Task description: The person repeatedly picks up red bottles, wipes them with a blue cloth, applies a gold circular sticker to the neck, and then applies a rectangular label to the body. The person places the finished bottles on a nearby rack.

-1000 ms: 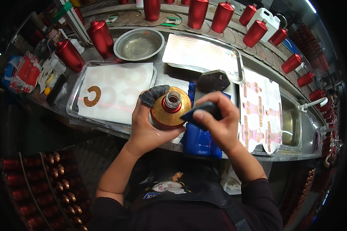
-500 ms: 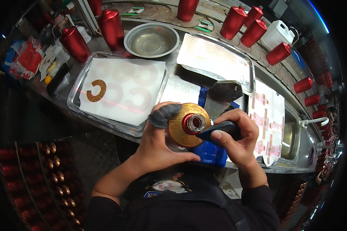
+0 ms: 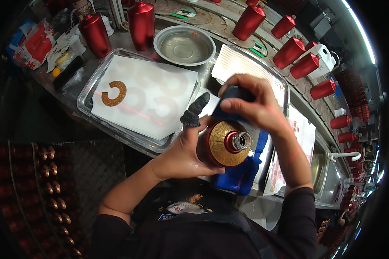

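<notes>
My left hand (image 3: 183, 153) is wrapped round a red bottle (image 3: 202, 144), which tilts with its open threaded neck toward the right. A gold patterned band (image 3: 222, 138) covers the bottle's shoulder. A black finger cover (image 3: 194, 113) sits on one raised finger of that hand. In my right hand (image 3: 261, 101) is a dark, flat scraper-like piece (image 3: 237, 94), gripped between thumb and fingers just beyond the bottle's far side. Its lower edge is partly hidden, so contact with the bottle is unclear. Under the bottle lies a blue cloth (image 3: 242, 177).
To the left, a metal tray (image 3: 85, 96) holds white sheets (image 3: 160, 88) with a gold C-shaped decal (image 3: 122, 92) on top. Behind it stands a metal basin (image 3: 183, 47). Red bottles (image 3: 249, 22) line a conveyor at the back. A sink (image 3: 319, 170) is at right.
My right hand has moved from the neck's near right side to beyond the bottle, taking the dark piece along. The bottle has tipped to the right in my left hand. The view has shifted.
</notes>
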`<state>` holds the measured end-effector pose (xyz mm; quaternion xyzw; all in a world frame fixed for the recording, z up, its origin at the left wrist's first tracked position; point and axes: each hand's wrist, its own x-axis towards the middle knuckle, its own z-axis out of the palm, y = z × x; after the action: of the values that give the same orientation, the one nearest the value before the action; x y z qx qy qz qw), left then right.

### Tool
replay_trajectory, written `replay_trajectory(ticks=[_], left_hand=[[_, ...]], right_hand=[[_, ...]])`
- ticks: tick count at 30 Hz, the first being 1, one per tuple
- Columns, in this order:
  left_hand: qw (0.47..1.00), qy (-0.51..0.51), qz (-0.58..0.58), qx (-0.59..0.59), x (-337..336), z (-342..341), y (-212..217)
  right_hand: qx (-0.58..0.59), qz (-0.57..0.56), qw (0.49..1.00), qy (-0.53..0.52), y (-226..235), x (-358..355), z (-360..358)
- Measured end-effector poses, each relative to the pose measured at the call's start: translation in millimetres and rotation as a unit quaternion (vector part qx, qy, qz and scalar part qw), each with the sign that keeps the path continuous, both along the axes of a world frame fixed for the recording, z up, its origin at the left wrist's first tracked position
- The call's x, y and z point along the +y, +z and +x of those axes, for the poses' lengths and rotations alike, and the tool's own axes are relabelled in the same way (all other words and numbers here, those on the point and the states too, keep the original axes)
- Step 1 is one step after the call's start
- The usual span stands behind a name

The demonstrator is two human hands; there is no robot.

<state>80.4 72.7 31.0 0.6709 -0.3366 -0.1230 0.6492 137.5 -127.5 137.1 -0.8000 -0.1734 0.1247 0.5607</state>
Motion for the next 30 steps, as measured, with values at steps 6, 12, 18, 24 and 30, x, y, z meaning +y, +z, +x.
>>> replay_trajectory(ticks=[6, 12, 18, 24, 30], left_hand=[[0.998, 0.039, -0.041, -0.014, 0, -2, -1], [0.999, 0.025, -0.017, 0.029, 1, 0, -3], [0.994, 0.088, -0.010, -0.065, -1, -2, -4], [0.983, 0.170, 0.007, -0.073, -9, -12, -7], [0.926, 0.321, 0.041, -0.197, -35, -26, -14]], right_hand=[[-0.027, -0.019, 0.996, 0.086, -6, -2, 14], [-0.087, 0.040, 0.988, -0.118, -17, -22, -25], [-0.167, 0.039, 0.975, -0.142, -32, -28, -45], [-0.199, 0.055, 0.961, -0.183, -36, -28, -54], [-0.458, -0.081, 0.876, -0.128, -42, -15, -111]])
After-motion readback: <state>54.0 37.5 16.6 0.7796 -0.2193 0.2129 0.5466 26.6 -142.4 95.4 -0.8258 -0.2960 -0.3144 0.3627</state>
